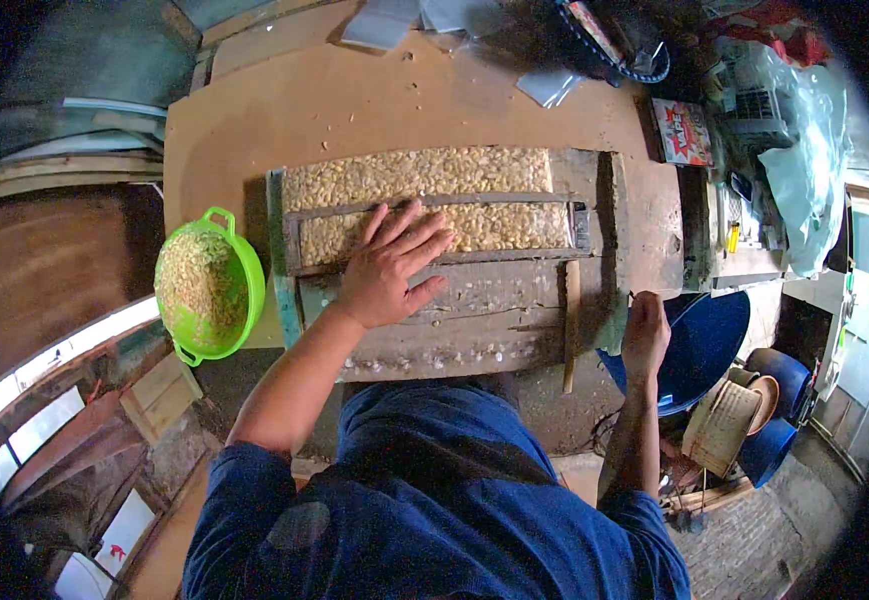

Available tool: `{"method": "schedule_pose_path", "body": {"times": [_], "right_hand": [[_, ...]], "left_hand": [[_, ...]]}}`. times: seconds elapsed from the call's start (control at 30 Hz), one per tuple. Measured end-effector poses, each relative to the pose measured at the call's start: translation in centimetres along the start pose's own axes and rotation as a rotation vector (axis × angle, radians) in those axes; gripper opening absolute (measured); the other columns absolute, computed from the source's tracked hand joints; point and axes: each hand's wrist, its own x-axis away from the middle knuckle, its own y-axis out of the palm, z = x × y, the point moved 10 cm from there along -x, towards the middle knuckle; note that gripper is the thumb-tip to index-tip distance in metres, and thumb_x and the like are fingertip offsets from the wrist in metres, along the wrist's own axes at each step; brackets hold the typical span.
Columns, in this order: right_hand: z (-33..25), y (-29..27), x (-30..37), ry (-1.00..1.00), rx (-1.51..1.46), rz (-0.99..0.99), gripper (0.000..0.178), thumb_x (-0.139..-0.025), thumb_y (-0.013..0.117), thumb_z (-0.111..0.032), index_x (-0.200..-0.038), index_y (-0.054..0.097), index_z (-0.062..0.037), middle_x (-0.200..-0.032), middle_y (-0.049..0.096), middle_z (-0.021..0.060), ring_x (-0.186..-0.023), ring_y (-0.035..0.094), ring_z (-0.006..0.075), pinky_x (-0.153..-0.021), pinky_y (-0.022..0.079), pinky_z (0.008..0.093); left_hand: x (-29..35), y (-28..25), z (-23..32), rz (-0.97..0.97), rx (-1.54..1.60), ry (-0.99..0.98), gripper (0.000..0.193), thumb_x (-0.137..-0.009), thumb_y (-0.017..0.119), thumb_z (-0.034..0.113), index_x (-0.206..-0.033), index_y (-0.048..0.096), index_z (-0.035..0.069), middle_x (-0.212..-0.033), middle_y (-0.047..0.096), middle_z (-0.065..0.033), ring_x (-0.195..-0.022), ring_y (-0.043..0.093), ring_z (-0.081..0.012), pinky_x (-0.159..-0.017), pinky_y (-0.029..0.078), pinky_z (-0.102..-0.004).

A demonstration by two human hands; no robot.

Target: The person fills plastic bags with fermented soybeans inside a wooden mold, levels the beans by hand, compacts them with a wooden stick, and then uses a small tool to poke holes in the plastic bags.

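My left hand point(389, 268) lies palm down with fingers spread on a flat clear pack of pale beans point(509, 227). That pack sits inside a dark rectangular wooden frame point(524, 255). A second flat bean pack point(414, 172) lies along the frame's far side. Beyond the table's right front corner, my right hand point(644, 330) is closed with fingers pinched together; whatever is in them is too small to make out. A thin wooden stick point(571, 330) rests across the worn wooden board point(474, 305), between the frame and my right hand.
A green colander point(252, 285) of loose beans stands left of the board. Plastic sheets point(379, 25) and a dark basket point(654, 70) lie at the table's point(354, 105) far side. Right are a printed box point(682, 132), a plastic bag point(809, 160) and a large blue tub point(709, 340).
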Motion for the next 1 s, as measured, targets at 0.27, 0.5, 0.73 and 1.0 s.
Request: {"method": "schedule_pose_path", "body": {"times": [0.27,0.5,0.73,1.0], "right_hand": [[-1.7,-0.8,1.7,0.164,-0.201,0.020,0.019,-0.095,0.062,-0.004,-0.114,0.064,-0.0004,-0.103,0.070,0.0125,-0.093,0.068,0.0200,-0.083,0.054,0.0326],[-3.2,3.2,3.4,0.325,-0.556,-0.114,0.015,-0.092,0.063,0.000,-0.107,0.067,-0.0006,-0.100,0.067,0.0040,-0.077,0.058,0.0117,-0.070,0.048,0.0235],[-4.6,5.4,4.5,0.460,-0.830,-0.150,0.016,-0.093,0.062,-0.003,-0.109,0.061,-0.0002,-0.102,0.067,0.0064,-0.082,0.061,0.0135,-0.071,0.048,0.0240],[-6.3,6.9,4.5,0.429,-0.865,-0.176,0.014,-0.096,0.056,-0.001,-0.110,0.061,0.0005,-0.108,0.065,0.0086,-0.090,0.062,0.0145,-0.078,0.051,0.0259]], "left_hand": [[0.1,-0.8,0.2,0.004,0.037,0.010,0.052,-0.093,0.058,0.048,-0.136,0.062,0.019,-0.152,0.046,-0.0078,-0.145,0.035,-0.0326,-0.121,0.016,-0.0526],[0.1,-0.5,-0.4,-0.047,0.110,-0.037,0.051,-0.090,0.063,0.044,-0.137,0.062,0.022,-0.155,0.042,-0.0125,-0.146,0.034,-0.0346,-0.120,0.019,-0.0543],[-0.2,-0.1,-0.7,-0.069,0.107,-0.067,0.057,-0.089,0.063,0.045,-0.137,0.060,0.015,-0.154,0.045,-0.0098,-0.146,0.035,-0.0331,-0.120,0.019,-0.0528],[-0.3,0.2,-1.0,-0.056,0.086,-0.089,0.058,-0.088,0.064,0.046,-0.137,0.061,0.015,-0.150,0.050,-0.0085,-0.143,0.040,-0.0329,-0.119,0.021,-0.0534]]}}
